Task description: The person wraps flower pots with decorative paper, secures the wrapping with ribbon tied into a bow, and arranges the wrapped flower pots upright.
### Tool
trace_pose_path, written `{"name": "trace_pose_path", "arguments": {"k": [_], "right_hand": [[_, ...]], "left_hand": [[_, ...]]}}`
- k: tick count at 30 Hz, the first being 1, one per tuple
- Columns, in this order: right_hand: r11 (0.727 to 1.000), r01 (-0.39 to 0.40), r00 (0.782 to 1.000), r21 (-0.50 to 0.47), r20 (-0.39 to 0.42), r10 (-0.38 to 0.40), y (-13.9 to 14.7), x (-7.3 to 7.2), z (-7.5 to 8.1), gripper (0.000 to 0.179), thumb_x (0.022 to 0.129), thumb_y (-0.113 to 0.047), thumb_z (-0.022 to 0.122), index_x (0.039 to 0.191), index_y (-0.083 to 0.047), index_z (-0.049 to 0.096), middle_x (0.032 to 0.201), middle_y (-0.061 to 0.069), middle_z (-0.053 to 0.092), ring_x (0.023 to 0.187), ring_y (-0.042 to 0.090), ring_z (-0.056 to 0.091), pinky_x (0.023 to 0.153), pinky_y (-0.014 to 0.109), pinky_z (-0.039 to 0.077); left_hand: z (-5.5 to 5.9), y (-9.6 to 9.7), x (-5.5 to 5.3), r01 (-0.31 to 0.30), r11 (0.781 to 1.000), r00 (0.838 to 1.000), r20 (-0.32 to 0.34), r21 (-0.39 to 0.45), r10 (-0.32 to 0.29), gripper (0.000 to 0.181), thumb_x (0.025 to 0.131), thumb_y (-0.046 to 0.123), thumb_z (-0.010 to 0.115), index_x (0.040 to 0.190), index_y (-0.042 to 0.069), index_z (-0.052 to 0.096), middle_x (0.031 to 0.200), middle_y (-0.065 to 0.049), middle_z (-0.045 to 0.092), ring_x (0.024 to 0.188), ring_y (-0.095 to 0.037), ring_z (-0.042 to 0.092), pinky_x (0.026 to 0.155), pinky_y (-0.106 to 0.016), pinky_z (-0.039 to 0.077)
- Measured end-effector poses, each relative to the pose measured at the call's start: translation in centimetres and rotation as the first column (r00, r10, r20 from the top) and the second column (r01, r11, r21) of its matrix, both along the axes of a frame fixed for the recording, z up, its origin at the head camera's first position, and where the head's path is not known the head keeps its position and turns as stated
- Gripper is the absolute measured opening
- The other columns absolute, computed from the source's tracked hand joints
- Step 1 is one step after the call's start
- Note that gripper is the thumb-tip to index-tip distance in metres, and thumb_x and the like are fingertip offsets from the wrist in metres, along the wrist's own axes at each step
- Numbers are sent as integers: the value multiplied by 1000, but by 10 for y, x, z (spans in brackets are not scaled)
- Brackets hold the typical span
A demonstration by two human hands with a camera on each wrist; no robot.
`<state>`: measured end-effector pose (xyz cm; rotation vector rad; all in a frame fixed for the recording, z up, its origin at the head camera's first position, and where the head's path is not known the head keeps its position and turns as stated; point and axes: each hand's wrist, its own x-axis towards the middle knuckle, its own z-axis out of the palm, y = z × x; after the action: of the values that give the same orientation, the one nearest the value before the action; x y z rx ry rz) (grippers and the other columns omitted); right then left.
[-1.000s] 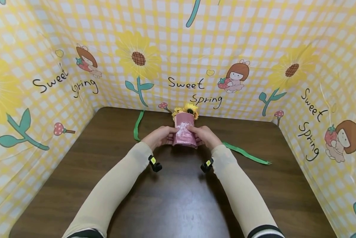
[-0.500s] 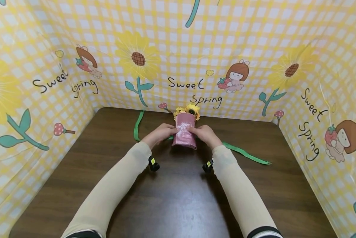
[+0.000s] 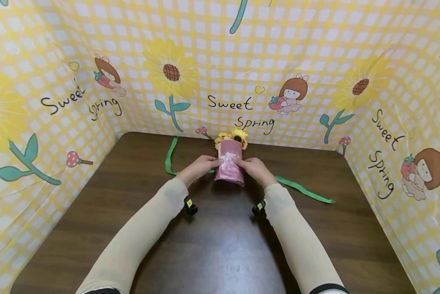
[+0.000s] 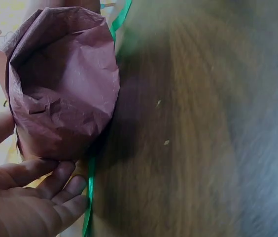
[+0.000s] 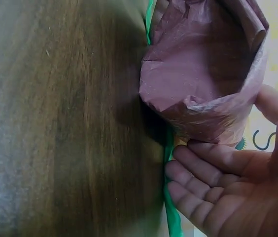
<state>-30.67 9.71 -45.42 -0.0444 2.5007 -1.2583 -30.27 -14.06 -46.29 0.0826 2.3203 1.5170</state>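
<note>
A bouquet of yellow flowers (image 3: 238, 134) in pink wrapping paper (image 3: 230, 170) lies at the back middle of the table, blossoms towards the wall. My left hand (image 3: 199, 168) grips the wrap from the left, thumb on top and fingers underneath. From the right, my right hand (image 3: 256, 169) holds it the same way. Both wrist views look into the wrap's creased, hollow lower end (image 4: 70, 84). A green ribbon (image 3: 304, 190) runs crosswise beneath the bouquet; its middle is hidden by the wrap and hands. In the right wrist view, curled fingers (image 5: 198, 173) lie close beside the ribbon.
The ribbon's left end bends back towards the wall on the dark wooden table (image 3: 220, 245). A yellow checked cloth (image 3: 220, 61) with printed sunflowers and lettering closes off the back and both sides. Tiny pale specks (image 4: 166, 142) dot the tabletop.
The bouquet has shifted slightly to the right and towards me, with both hands still on it. A short piece of ribbon beside the left fingers has come into sight.
</note>
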Motion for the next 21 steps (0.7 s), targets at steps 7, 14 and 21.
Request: {"name": "trace_pose_path", "arguments": {"k": [7,14,21], "right_hand": [[1000,4,1000,-29,22,-3,1,15,-2,61,90,-68,64,98,-8,71,90,6,55,87,21,50,78,37,41],[1000,-12,1000,-1,-15,12,2,42,-2,59,92,-62,64,100,-4,74,92,8,62,84,21,53,72,33,43],[1000,-12,999,27,-48,13,6,74,2,55,92,-57,66,101,-4,76,96,9,69,85,21,56,71,32,46]], "left_hand": [[-2,2,22,-39,999,999,30,21,38,68,100,50,60,146,0,53,151,-16,52,145,-34,41,120,-51,32],[-4,6,54,-68,998,997,31,5,68,64,100,46,62,143,-1,56,148,-18,55,142,-36,46,117,-53,36],[-2,12,91,-77,997,997,9,4,77,56,101,40,62,138,-2,60,142,-19,59,137,-36,50,114,-54,39]]}}
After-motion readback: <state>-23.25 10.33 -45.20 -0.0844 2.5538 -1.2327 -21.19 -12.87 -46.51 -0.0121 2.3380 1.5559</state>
